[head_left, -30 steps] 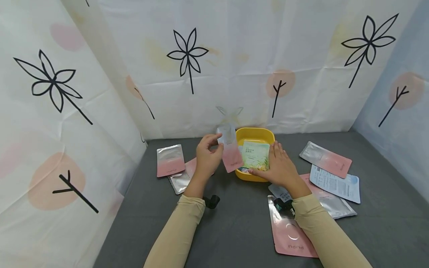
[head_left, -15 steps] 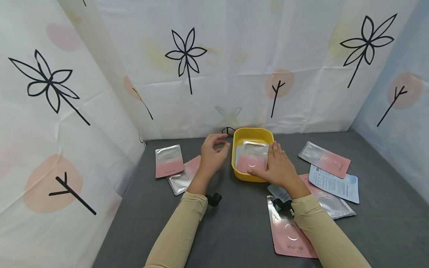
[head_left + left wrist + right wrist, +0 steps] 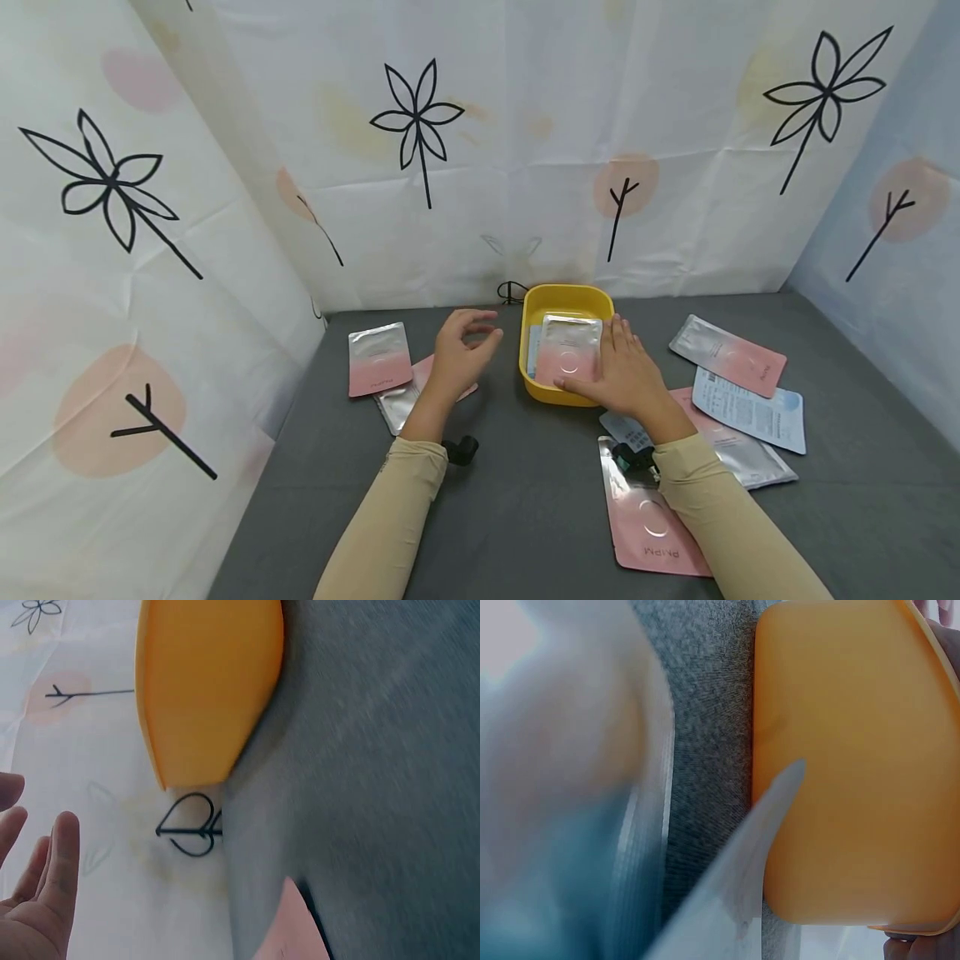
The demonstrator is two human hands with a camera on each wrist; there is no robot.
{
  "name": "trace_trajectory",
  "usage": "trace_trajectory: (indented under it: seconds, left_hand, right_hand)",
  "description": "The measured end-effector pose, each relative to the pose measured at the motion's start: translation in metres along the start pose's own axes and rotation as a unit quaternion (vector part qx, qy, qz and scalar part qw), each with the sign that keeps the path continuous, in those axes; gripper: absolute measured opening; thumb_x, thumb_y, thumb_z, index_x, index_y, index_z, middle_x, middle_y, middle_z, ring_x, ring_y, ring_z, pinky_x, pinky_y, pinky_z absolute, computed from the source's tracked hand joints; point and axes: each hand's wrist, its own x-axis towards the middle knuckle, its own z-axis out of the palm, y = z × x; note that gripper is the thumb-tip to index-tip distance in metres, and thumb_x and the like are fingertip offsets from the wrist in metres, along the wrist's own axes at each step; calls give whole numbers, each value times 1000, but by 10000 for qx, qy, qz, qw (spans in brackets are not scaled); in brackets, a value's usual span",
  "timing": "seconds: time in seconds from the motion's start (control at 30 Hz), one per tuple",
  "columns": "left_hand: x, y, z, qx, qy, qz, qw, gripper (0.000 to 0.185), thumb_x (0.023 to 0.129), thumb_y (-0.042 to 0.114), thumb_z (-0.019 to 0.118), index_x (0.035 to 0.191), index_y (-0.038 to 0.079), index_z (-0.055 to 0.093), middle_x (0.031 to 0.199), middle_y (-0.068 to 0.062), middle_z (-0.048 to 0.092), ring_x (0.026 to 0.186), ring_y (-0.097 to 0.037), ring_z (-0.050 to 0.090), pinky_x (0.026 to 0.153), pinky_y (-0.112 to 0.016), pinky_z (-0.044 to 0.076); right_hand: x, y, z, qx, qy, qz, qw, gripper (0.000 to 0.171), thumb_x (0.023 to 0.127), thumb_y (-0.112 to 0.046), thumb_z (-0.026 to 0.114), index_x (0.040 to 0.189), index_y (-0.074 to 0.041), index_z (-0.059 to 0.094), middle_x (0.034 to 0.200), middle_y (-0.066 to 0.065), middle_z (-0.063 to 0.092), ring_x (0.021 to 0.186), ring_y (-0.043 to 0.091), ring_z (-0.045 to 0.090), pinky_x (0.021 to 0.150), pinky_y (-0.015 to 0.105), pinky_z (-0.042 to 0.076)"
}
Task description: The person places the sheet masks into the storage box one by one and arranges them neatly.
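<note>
A yellow plastic bin point(image 3: 567, 294) stands at the back of the dark tabletop. On top inside it lies a pink-and-silver sachet point(image 3: 567, 354), with the edge of a pale blue sachet point(image 3: 533, 350) showing at its left. My right hand point(image 3: 628, 377) rests on the bin's near right side, its fingers straight along the rim and the thumb across the front corner. Left of the bin, my left hand point(image 3: 461, 358) hovers with relaxed fingers and holds nothing. In the left wrist view, its fingers point(image 3: 64, 859) are apart from the bin point(image 3: 210, 690).
Two pink-and-silver sachets point(image 3: 380, 360) lie on the left, one partly over another. Several sachets overlap on the right, among them a white-and-blue one point(image 3: 750, 410) and a large pink one point(image 3: 648, 525) under the right forearm. Printed cloth point(image 3: 517, 150) hangs behind.
The pink-and-silver sachet went from my left hand into the bin, covering the green sachet. My left hand then drew back to the left. The right hand stayed on the bin.
</note>
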Motion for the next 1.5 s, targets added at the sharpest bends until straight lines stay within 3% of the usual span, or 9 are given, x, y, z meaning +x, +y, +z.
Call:
trace_trajectory:
  seconds: [0.33,0.63,0.73,0.93,1.03,1.2,1.37,1.5]
  left_hand:
    - [-7,-21,-40,215,51,-196,9996,29,101,15,74,130,13,72,134,-10,59,123,-28,69,105,-52,57]
    - [-14,-31,-86,370,479,-505,9969,34,101,17,75,134,10,70,141,-14,57,127,-33,67,109,-56,54]
    - [-16,-31,-100,427,673,-683,9945,37,101,18,73,136,8,69,145,-14,55,128,-33,65,109,-49,54]
    - [-18,-32,-125,439,1057,-757,9905,39,101,18,74,137,3,68,145,-17,57,125,-33,66,94,-16,54]
    - [-19,-36,-136,525,1235,-826,9875,38,101,18,73,136,3,68,143,-17,59,124,-31,65,90,-11,51]
    - [-22,-44,-153,704,1549,-1202,9781,42,101,17,72,139,2,64,141,-20,60,125,-32,64,102,-28,52]
    - [-25,-49,-165,829,1920,-1821,9608,51,101,21,73,146,1,58,143,-23,58,132,-35,61,110,-46,49]
    - [-27,-52,-173,1075,1840,-2164,9528,59,100,27,73,149,-1,55,149,-25,56,137,-39,58,112,-52,49]
  right_hand:
    - [0,1,0,-10,-9,-2,10000,133,88,-85,55,166,11,7,175,31,1,164,49,5,132,62,11]
    - [0,0,0,-41,-24,-16,10000,135,88,-87,54,165,12,7,175,32,0,164,50,4,132,62,12]
    - [0,0,0,-35,-16,-3,10000,136,87,-89,53,165,12,7,175,32,0,164,50,4,132,62,11]
    - [0,1,0,-1,-30,31,10000,136,86,-89,54,166,11,6,175,31,0,164,50,4,132,62,11]
    - [1,1,2,-26,-26,23,10000,137,86,-89,54,166,11,6,175,31,-1,164,49,4,132,62,11]
    - [1,2,2,-29,-39,7,10000,138,86,-90,53,165,11,5,175,31,-2,164,49,4,132,62,11]
    - [0,1,1,54,-21,37,10000,137,86,-88,56,166,10,5,176,31,-1,164,48,3,133,62,11]
    - [0,0,0,49,8,19,10000,137,86,-88,56,166,10,6,176,31,0,165,48,4,133,62,11]
